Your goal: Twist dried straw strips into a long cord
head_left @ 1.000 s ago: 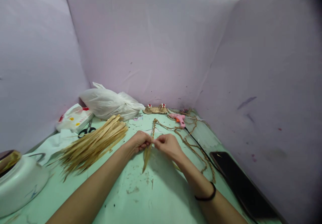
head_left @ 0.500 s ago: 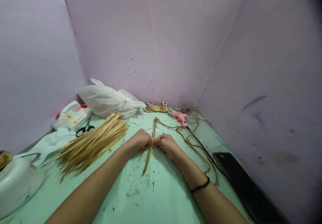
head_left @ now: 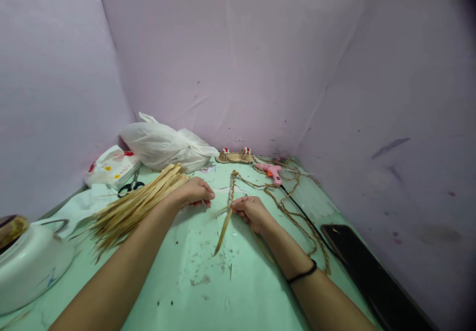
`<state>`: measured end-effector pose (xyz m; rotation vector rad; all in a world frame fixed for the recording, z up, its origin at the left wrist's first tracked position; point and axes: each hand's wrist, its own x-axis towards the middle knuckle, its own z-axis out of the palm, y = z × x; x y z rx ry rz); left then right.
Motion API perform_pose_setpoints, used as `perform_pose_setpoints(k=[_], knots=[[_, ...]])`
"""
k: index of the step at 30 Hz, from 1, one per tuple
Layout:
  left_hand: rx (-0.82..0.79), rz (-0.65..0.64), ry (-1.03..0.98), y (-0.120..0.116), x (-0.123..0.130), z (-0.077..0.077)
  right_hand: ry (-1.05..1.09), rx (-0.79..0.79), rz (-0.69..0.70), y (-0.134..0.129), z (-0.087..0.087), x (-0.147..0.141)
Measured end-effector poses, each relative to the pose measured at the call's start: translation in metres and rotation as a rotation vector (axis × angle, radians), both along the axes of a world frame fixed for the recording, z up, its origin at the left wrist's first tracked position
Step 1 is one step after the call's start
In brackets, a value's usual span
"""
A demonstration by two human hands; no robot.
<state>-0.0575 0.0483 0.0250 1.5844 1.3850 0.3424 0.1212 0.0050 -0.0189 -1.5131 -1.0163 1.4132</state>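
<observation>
A thin braided straw cord (head_left: 233,185) runs down the middle of the green table, with loose flat strands (head_left: 223,234) at its near end. My right hand (head_left: 251,211) pinches the cord where the strands come out; one strand trails below that hand. My left hand (head_left: 197,192) is apart from the cord, to its left, beside a bundle of dry straw strips (head_left: 139,207). Its fingers are curled together, and whether a small piece lies between them is too small to tell. More braided cord (head_left: 288,214) lies in loops to the right.
A pink glue gun (head_left: 272,172) with a black cable and a dark phone-like slab (head_left: 372,276) are on the right. A white plastic bag (head_left: 167,145), black-handled scissors (head_left: 131,187), a tissue pack (head_left: 113,167) and a white pot (head_left: 35,266) stand left. Woven straw sandal-like pieces (head_left: 235,157) sit at the back.
My left hand has let go of the strands and moved left, away from the cord. My right hand still pinches it. The whole view has shifted slightly.
</observation>
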Motion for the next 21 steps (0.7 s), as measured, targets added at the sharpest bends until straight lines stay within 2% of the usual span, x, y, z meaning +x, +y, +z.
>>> perform_pose_setpoints(k=[7, 11, 14, 17, 19, 21], knots=[[0.224, 0.191, 0.157, 0.008, -0.045, 0.035, 0.000, -0.026, 0.021, 0.000, -0.002, 0.000], [0.348, 0.174, 0.330, 0.001, -0.061, 0.051, -0.010, -0.024, 0.011, 0.001, -0.003, 0.001], [0.388, 0.040, 0.487, 0.002, -0.066, 0.047, -0.012, -0.024, 0.017, 0.000, -0.002, 0.001], [0.332, -0.079, 0.623, 0.005, -0.060, 0.032, -0.006, -0.032, 0.016, -0.001, 0.000, 0.001], [0.345, -0.085, 0.724, 0.006, -0.050, 0.021, -0.012, -0.037, 0.013, -0.002, 0.002, 0.000], [0.409, -0.039, 0.805, 0.005, -0.039, 0.013, -0.014, -0.037, 0.014, -0.002, 0.002, -0.001]])
